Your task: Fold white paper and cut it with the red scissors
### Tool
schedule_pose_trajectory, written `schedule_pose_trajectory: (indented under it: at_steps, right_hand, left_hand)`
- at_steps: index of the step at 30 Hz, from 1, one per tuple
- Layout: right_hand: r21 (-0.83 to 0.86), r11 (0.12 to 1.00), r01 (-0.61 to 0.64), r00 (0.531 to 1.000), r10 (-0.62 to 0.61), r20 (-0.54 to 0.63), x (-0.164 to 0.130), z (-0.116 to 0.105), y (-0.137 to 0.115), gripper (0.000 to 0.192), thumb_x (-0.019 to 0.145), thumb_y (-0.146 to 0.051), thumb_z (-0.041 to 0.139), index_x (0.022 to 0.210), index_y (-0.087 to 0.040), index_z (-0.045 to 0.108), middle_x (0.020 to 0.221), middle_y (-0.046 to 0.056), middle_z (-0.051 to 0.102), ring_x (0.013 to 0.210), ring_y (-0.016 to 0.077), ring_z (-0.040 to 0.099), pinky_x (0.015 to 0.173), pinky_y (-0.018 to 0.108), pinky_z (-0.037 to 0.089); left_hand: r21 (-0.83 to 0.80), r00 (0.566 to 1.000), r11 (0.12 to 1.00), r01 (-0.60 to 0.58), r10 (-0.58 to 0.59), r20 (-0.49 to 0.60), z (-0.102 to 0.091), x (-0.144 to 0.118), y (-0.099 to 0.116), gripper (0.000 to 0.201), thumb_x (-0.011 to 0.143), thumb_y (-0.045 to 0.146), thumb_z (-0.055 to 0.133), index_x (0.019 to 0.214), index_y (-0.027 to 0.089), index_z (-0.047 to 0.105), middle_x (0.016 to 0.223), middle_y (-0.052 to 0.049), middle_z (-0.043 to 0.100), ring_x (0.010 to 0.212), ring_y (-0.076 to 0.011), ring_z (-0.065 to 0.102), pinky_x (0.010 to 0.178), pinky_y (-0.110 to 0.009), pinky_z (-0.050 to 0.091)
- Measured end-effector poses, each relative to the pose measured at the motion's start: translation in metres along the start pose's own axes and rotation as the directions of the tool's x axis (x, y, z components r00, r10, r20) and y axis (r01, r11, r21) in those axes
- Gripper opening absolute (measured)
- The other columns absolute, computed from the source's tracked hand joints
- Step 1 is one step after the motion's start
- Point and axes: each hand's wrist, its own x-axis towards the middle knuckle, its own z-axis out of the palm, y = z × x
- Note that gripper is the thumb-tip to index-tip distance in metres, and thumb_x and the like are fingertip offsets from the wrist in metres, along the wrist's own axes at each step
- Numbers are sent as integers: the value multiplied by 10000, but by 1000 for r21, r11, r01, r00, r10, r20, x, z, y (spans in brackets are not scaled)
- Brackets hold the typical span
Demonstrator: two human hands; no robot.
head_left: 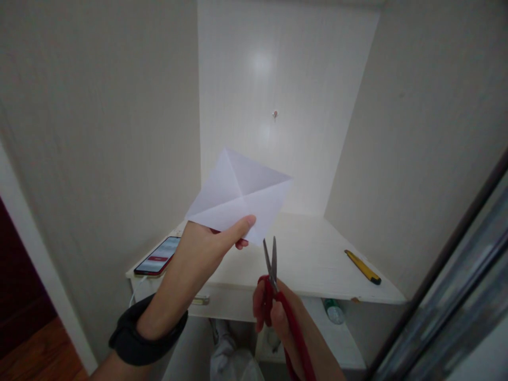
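1. A creased sheet of white paper [260, 198] is held, tilted, above a white shelf [313, 262] by the left hand [214, 243], the thumb pressed on top and the fingers folded beneath.
2. Red-handled scissors [273, 282] are gripped in the right hand [280, 312], its fingers curled closely around the handles; the blades are parted narrowly and pointed upward.
3. The paper's lowest corner is held just beside the blade tips; whether they are touching cannot be told.
4. The corner could be nipped askew, since the sheet is pinched near one edge only and its far corners are left free to swing.
5. The left fingertips, seen under the paper near the scissors, could be nicked if the blades were strayed sideways.
6. The phone [159, 256] could be dragged if its white cable [137, 289] were snagged by the black wristband [148, 338].
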Motion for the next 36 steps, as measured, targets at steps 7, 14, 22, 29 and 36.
schedule_pose_trajectory:
  at_steps: [7,14,22,29,36]
  right_hand:
    - [23,991,-130,983,125,136,2,-2,-31,598,821,-746,336,769,-175,504,694,23,501,604,134,497,581,247,409]
    - [98,989,-110,978,90,186,5,1,-39,599,793,-773,339,674,-196,452,626,16,479,562,133,480,537,240,413]
    - [121,985,-119,977,95,192,2,3,-48,584,810,-754,346,704,-190,454,657,16,465,575,124,469,559,234,407]
    - [110,991,-81,975,56,215,3,1,-44,577,830,-740,317,683,-196,440,634,19,468,573,132,478,548,232,400]
    - [114,988,-107,972,80,219,2,1,-41,578,807,-759,331,694,-204,447,636,18,465,553,131,473,537,236,433]
  left_hand:
    - [105,998,992,-68,68,3,0,-1,10,288,713,294,663,481,228,506,544,20,639,550,-168,597,531,-244,441]
    - [49,990,989,-138,138,-9,2,-3,16,54,685,231,699,659,229,652,724,7,719,724,-195,632,675,-247,475]
    - [12,982,983,-182,181,46,0,-5,16,282,681,188,685,462,237,515,549,69,615,512,-123,529,529,-209,422]
    - [30,987,987,-159,158,44,0,-5,19,319,664,220,693,407,237,504,478,55,574,460,-133,498,496,-227,410]
    - [26,988,990,-142,140,59,-1,-6,16,313,672,232,707,419,236,522,466,51,577,456,-135,508,495,-225,413]
